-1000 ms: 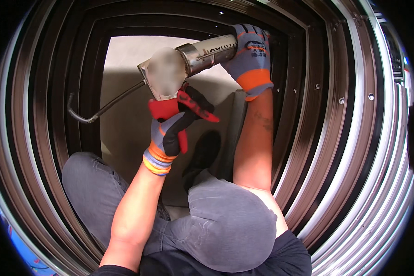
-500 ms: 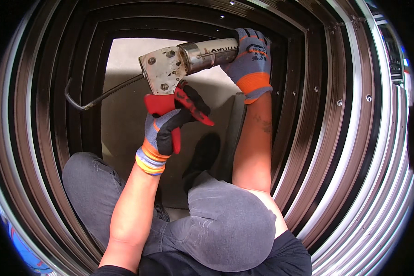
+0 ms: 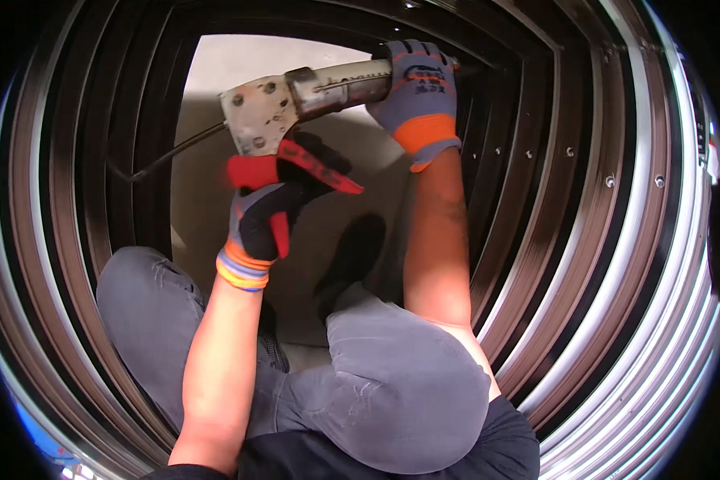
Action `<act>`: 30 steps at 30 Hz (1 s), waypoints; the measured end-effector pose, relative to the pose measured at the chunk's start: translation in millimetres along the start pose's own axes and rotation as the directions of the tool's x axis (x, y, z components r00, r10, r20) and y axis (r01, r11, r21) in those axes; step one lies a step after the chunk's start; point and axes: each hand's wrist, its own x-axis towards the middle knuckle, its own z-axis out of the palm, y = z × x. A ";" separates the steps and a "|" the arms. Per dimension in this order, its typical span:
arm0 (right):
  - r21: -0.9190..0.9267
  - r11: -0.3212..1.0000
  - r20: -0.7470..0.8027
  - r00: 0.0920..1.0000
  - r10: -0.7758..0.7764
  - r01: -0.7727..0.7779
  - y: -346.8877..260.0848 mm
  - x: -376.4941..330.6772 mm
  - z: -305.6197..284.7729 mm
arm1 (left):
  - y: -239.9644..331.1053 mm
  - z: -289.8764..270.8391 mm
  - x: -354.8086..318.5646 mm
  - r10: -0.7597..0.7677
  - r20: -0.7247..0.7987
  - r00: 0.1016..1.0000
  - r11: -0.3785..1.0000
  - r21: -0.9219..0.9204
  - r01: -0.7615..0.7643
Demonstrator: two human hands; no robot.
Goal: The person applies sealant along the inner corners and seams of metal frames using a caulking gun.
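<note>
A worn caulking gun [image 3: 260, 116] lies nearly level across the far part of the view. Its metal body sits at the left end of a barrel holding a pale printed cartridge [image 3: 352, 78]. My left hand [image 3: 260, 220], in a grey, black and orange glove, is closed around the red handle [image 3: 252, 170] below the body. The gloved fingers of my right hand [image 3: 420, 92] wrap over the front end of the barrel, so the nozzle is hidden. From the body's back, a thin rod [image 3: 176, 150] with a hooked end sticks out leftward.
Dark brown metal frame profiles [image 3: 528, 232] surround me in nested layers, with small holes along the right side. Silvery profiles [image 3: 656, 320] lie beyond them. Inside the innermost frame is a grey floor [image 3: 208, 96], with my bent knees [image 3: 408, 384] and a dark shoe [image 3: 352, 256] close by.
The caulking gun and both hands have shifted a little to the left and slightly away from me. Both grips look the same as before.
</note>
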 end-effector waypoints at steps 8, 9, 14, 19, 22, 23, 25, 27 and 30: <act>-0.031 0.999 -0.083 0.996 -0.022 0.019 25.6 -2.7 31.7 | -24.5 26.5 15.7 0.226 0.183 0.957 0.938 0.225 -0.265; -0.032 0.999 -0.093 0.996 -0.001 -0.002 28.7 -3.2 33.6 | -14.5 34.8 15.2 0.125 0.184 0.975 0.991 -0.068 -0.114; -0.081 0.997 -0.053 0.999 0.003 -0.007 33.4 -0.1 32.3 | -31.8 30.8 20.0 0.060 0.241 0.969 0.935 -0.353 0.030; -0.106 0.994 -0.055 0.998 -0.002 -0.004 30.3 -1.5 27.8 | -21.2 36.5 18.2 0.034 0.292 0.956 0.917 -0.389 0.086; -0.131 0.991 -0.119 0.993 -0.015 -0.001 35.5 -2.6 31.1 | -23.5 35.4 16.4 0.053 0.261 0.964 0.921 -0.386 0.054; -0.156 0.988 -0.175 0.984 -0.033 0.006 37.8 -3.7 32.4 | -26.1 33.8 16.0 0.054 0.262 0.963 0.920 -0.387 0.054; -0.128 0.992 -0.178 0.983 -0.041 0.018 40.8 -4.3 34.7 | -29.9 30.2 17.0 0.049 0.238 0.970 0.990 -0.143 -0.015; -0.099 0.995 -0.185 0.982 -0.049 0.031 40.9 -3.2 34.7 | -30.5 32.3 19.1 0.054 0.247 0.967 0.974 -0.226 0.003; -0.118 0.993 -0.083 0.997 0.005 -0.015 39.0 -2.5 31.9 | -21.8 39.0 17.3 0.045 0.248 0.968 0.936 -0.349 0.046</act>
